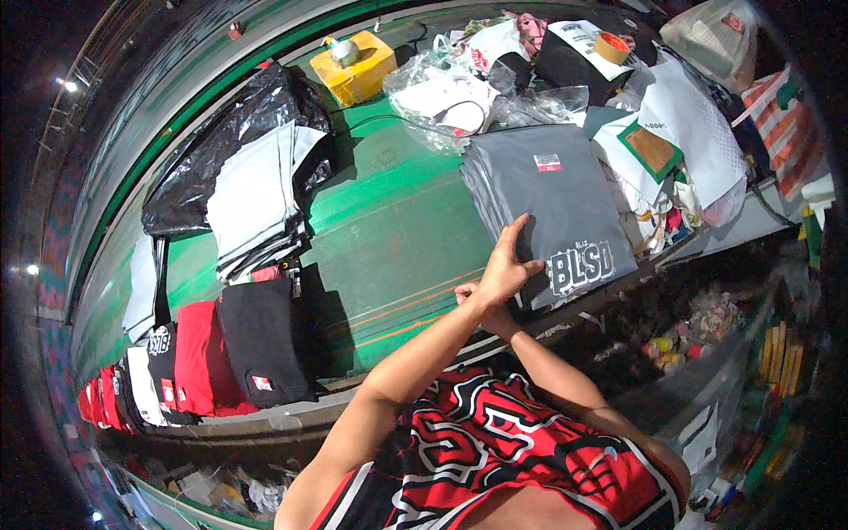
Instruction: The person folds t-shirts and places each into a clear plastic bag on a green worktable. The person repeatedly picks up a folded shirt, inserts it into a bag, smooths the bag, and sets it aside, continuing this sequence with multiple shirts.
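Observation:
A stack of folded grey garments (565, 190) in clear plastic bags lies to the right of centre, white print at its near end and a small red-and-white label near its far end. My forearms cross in front of it. On the near left part of the top garment lies my left hand (508, 265), index finger stretched out and thumb apart, holding nothing. Just below and left of it is my right hand (490, 311), partly hidden by the left wrist. Its visible fingers are curled in by the stack's near left corner; what they hold, if anything, is hidden.
Folded garments, black (265, 340) and red (208, 362), line the green table's (397, 212) near left edge. White sheets (256, 194) and a black plastic bag (238, 146) lie behind. A yellow block (367, 71) stands far off; an orange tape roll (611, 49) sits on packages at right.

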Motion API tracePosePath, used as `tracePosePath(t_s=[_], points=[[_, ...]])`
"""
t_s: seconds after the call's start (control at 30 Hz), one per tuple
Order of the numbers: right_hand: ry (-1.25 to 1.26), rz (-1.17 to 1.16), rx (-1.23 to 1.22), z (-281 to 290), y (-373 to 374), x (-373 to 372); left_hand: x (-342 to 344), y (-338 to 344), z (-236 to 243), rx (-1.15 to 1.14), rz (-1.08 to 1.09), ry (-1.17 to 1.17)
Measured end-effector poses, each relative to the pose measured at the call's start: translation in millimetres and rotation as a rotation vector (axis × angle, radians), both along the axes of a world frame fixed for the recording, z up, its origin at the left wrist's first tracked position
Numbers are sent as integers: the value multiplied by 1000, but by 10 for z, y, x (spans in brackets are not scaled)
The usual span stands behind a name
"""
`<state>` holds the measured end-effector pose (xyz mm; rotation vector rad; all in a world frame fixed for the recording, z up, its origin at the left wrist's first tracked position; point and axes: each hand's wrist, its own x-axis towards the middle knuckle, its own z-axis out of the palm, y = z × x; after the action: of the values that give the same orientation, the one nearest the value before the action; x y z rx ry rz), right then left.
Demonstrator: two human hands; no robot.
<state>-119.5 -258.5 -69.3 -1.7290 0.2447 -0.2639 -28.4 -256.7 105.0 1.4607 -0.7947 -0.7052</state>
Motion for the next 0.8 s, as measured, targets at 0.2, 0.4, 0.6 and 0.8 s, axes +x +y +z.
tracePosePath(t_s=[0.2, 0.4, 0.6, 0.8], points=[[293, -61, -148, 332, 6, 164, 390, 695, -84, 154, 49, 73], [256, -97, -125, 580, 209, 411, 1556, 1959, -431, 386, 456, -383], [207, -3, -119, 591, 563, 821, 2631, 2917, -382, 539, 730, -837], [151, 54, -122, 572, 992, 1095, 3332, 3309, -344, 778, 746, -888]])
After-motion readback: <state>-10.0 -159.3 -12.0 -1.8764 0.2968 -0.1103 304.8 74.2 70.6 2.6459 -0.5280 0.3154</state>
